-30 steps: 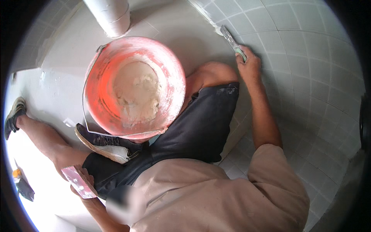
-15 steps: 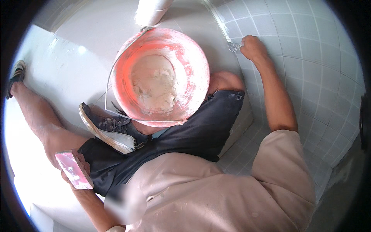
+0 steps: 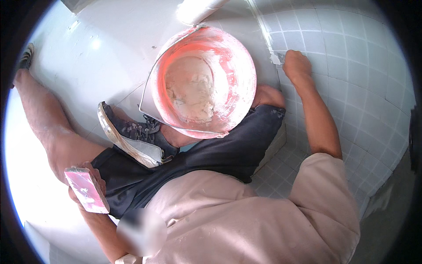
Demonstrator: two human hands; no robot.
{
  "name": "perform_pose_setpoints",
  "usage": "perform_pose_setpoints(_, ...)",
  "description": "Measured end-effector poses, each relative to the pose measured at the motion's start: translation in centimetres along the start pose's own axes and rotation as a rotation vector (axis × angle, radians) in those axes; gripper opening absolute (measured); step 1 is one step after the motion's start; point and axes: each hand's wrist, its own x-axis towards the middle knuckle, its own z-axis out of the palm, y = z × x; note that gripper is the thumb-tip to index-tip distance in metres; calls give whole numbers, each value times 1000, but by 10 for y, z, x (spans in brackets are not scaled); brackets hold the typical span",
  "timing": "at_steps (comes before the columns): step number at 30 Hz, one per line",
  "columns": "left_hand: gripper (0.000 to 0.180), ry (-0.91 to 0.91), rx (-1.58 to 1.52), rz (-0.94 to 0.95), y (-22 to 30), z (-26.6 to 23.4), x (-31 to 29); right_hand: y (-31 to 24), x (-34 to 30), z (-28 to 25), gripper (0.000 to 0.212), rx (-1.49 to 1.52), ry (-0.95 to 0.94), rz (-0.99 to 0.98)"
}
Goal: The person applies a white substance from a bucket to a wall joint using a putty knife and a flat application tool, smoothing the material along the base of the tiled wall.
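Right hand [image 3: 297, 67] clenched round putty knife [image 3: 280, 58], at white seam [image 3: 263, 27] along tiled wall [image 3: 356, 66]; left hand [image 3: 98, 178] grasping smeared pink board [image 3: 86, 190]; red bucket [image 3: 241, 83] with pale paste [image 3: 189, 88] beside bent right leg [image 3: 233, 149]

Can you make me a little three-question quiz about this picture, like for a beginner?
1. What's in the round, red-and-white plastic bucket?
A) Blue water
B) Pale, thick paste
C) Green leaves

2. True or false: the left hand holds a flat, pink-and-white rectangular slab.

3. Fill in: the ____ hand grips a small, grey-bladed scraper by the grey tiled wall.

Key: 1. B; 2. True; 3. right hand.
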Motion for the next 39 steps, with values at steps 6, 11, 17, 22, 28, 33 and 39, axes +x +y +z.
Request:
perform_pose_setpoints(6, 55, 307, 4, 21, -2, 12, 0, 22, 35, 21, 18, 172, 166, -112)
perform_pose_setpoints(11, 69, 402, -35, -44, -2, 11, -4, 29, 76, 19, 19, 108, 95, -106)
perform_pose_setpoints(17, 64, 391, -28, -45, -3, 12, -6, 17, 67, -10, 24, 24, 74, -46)
perform_pose_setpoints(22, 54, 480, -90, 57, -3, 23, -1, 12, 38, -20, 27, 110, 109, -37)
perform_pose_setpoints(28, 62, 295, 54, -42, -3, 3, -4, 22, 52, 28, 25, 97, 26, -9)
perform_pose_setpoints(33, 59, 369, 86, -54, 2, 5, -7, 12, 40, 7, 22, 42, 22, 20)
perform_pose_setpoints(39, 62, 400, -1, 0, -2, 26, 2, 11, 13, 0, 19, 67, 41, 24)
